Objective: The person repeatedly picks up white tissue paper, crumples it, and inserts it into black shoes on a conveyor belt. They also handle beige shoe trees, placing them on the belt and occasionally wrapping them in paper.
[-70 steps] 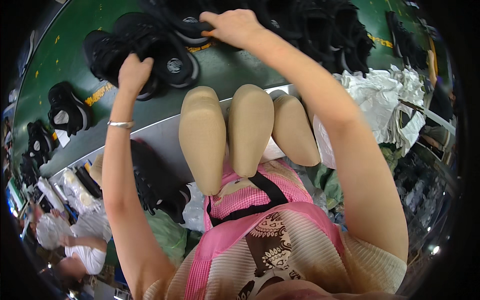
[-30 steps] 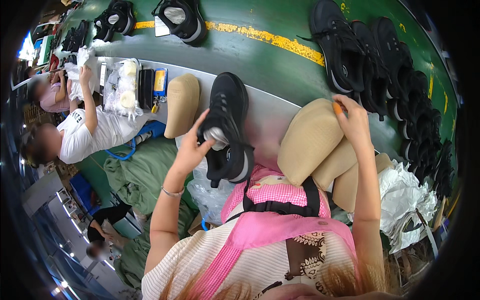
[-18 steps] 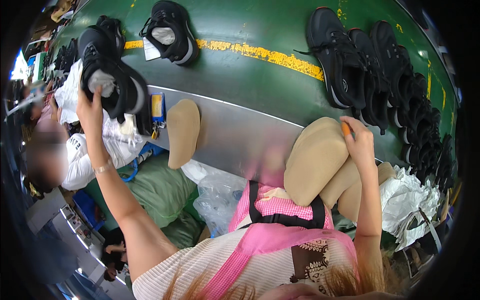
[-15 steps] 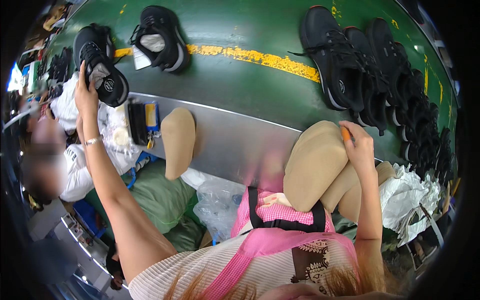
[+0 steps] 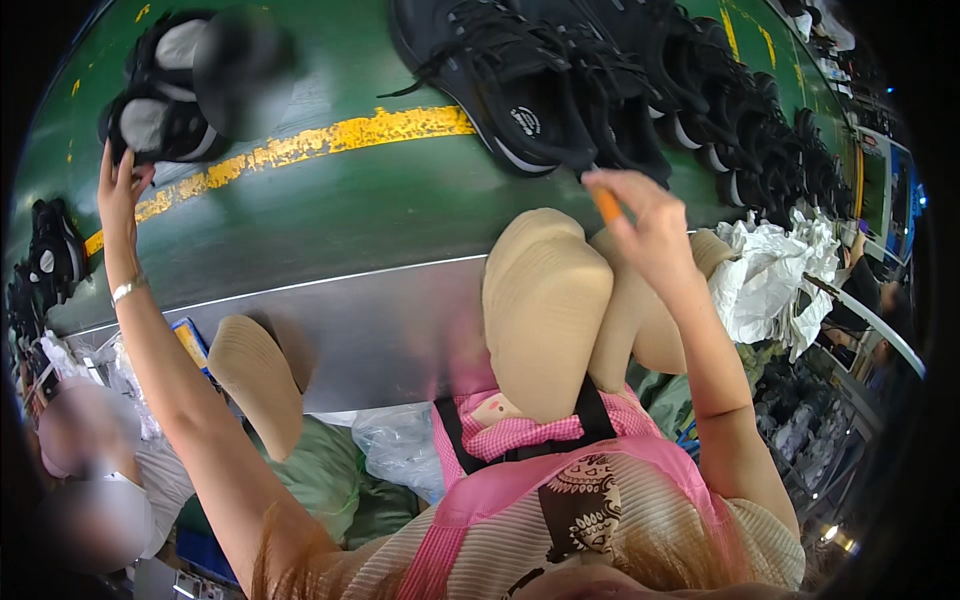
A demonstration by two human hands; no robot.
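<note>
Far out to the left, my left hand (image 5: 122,190) touches the near edge of a black shoe (image 5: 185,130) with pale paper stuffed in its opening. Its fingers look spread. Behind that shoe lies another black shoe (image 5: 150,60), also stuffed. On the right, my right hand (image 5: 645,220), an orange cover on one digit, pinches the heel of a black lace-up shoe (image 5: 510,95) at the front of a row. Below that arm a stack of beige insoles (image 5: 545,310) rests against my pink checked apron (image 5: 520,437), with more insoles (image 5: 630,320) beside it.
A green table (image 5: 330,200) carries a worn yellow line and a metal front edge. Several more black shoes (image 5: 740,130) fill its right side. Another insole stack (image 5: 255,380) stands at the left edge, and crumpled white paper (image 5: 775,275) at the right. Someone sits at lower left.
The view has swung right. My left hand has set its shoe down beside the other stuffed one, its fingers loosened. My right hand has left the insole stack and reached a shoe's heel.
</note>
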